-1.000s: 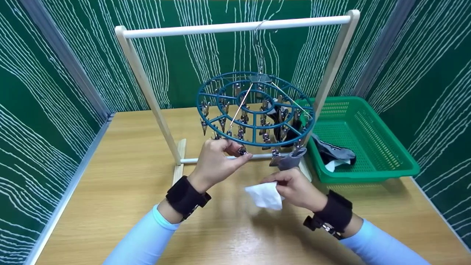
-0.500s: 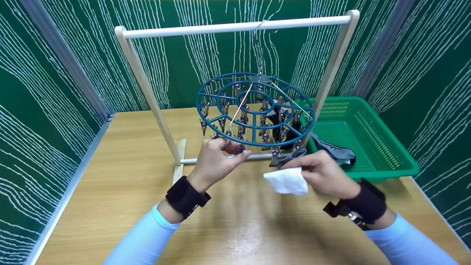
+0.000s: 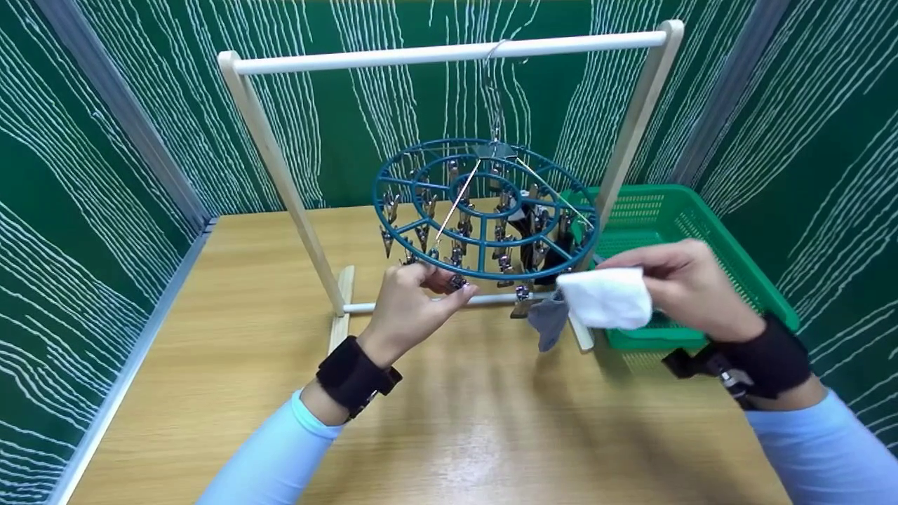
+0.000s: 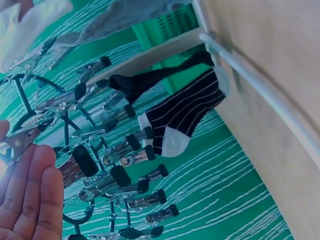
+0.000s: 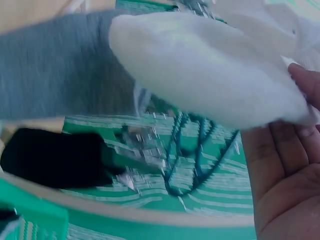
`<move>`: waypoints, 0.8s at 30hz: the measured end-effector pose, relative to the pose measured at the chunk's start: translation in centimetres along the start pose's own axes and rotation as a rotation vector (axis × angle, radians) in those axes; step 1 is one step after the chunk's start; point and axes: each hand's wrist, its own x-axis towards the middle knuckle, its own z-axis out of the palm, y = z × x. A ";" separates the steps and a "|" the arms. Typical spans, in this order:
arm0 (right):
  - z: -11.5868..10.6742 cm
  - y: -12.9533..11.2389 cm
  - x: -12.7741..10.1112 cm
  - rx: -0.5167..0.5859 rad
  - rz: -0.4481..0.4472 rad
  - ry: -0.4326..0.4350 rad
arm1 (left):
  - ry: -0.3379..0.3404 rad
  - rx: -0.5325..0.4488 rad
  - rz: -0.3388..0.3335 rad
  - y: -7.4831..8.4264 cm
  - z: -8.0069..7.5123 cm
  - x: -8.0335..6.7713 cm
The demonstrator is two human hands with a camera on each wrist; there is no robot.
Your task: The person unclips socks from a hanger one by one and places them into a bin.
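Left hand point(image 3: 414, 306) pinches a clip point(image 3: 459, 282) on the round hanger point(image 3: 483, 242), thumb and fingers nearly together; right hand point(image 3: 696, 293) grips a white cloth point(image 3: 607, 299) by one end, near the hanging grey sock point(image 3: 548, 322), contact unclear; green basket point(image 3: 654, 341) beyond; possible trouble: cloth snags the sock loose, or a tug on the clip swings the hanger

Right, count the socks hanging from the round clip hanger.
3: a gray sock at the front right; a striped sock and a plain black sock farther back. Others may be hidden.
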 end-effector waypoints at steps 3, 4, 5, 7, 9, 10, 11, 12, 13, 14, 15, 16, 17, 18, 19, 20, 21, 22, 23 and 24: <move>-1.6 -0.2 0.3 -0.073 0.027 0.064 | -0.001 0.000 -0.013 0.0 0.0 0.0; -2.1 -0.3 0.4 -0.093 0.038 0.088 | -0.002 0.000 -0.016 0.0 -0.1 0.0; -2.6 -0.3 0.5 -0.103 0.053 0.111 | -0.002 0.001 -0.018 0.1 -0.1 0.0; -3.6 -0.3 0.8 -0.128 0.093 0.151 | -0.003 0.004 -0.023 0.1 -0.1 0.0; -4.6 -0.2 1.2 -0.159 0.140 0.182 | 0.001 0.007 -0.028 0.1 -0.1 0.0; -5.0 -0.1 1.4 -0.171 0.162 0.193 | 0.003 0.007 -0.027 0.1 -0.1 0.0; -5.4 0.0 1.6 -0.193 0.184 0.200 | 0.005 0.008 -0.024 0.1 -0.1 0.0; -5.9 0.1 1.8 -0.224 0.201 0.202 | 0.007 0.008 -0.021 0.1 -0.1 0.0; -6.3 0.3 2.0 -0.250 0.215 0.204 | 0.007 0.007 -0.018 0.1 -0.1 0.0; -6.7 0.5 2.2 -0.261 0.224 0.207 | 0.007 0.006 -0.015 0.1 -0.1 0.0; -7.0 0.7 2.4 -0.268 0.232 0.207 | 0.007 0.007 -0.011 0.2 -0.1 0.0; -7.4 1.0 2.6 -0.277 0.241 0.208 | 0.006 0.006 -0.010 0.2 -0.1 0.0; -7.7 1.2 2.9 -0.281 0.249 0.210 | 0.005 0.007 -0.012 0.2 -0.1 0.0; -8.0 1.5 3.1 -0.291 0.260 0.216 | 0.005 0.009 -0.016 0.2 -0.1 0.0; -8.3 1.8 3.3 -0.297 0.276 0.226 | 0.004 0.010 -0.021 0.2 -0.1 0.0; -8.5 2.1 3.6 -0.307 0.289 0.235 | 0.004 0.011 -0.025 0.2 -0.1 0.0; -8.8 2.4 3.8 -0.324 0.305 0.244 | 0.005 0.012 -0.030 0.2 -0.1 0.0; -9.0 2.7 4.0 -0.341 0.321 0.253 | 0.006 0.013 -0.035 0.2 -0.1 0.0; -9.2 3.0 4.1 -0.355 0.338 0.261 | 0.008 0.014 -0.036 0.2 -0.1 0.0; -9.4 3.3 4.3 -0.369 0.356 0.265 | 0.009 0.014 -0.035 0.2 -0.1 -0.1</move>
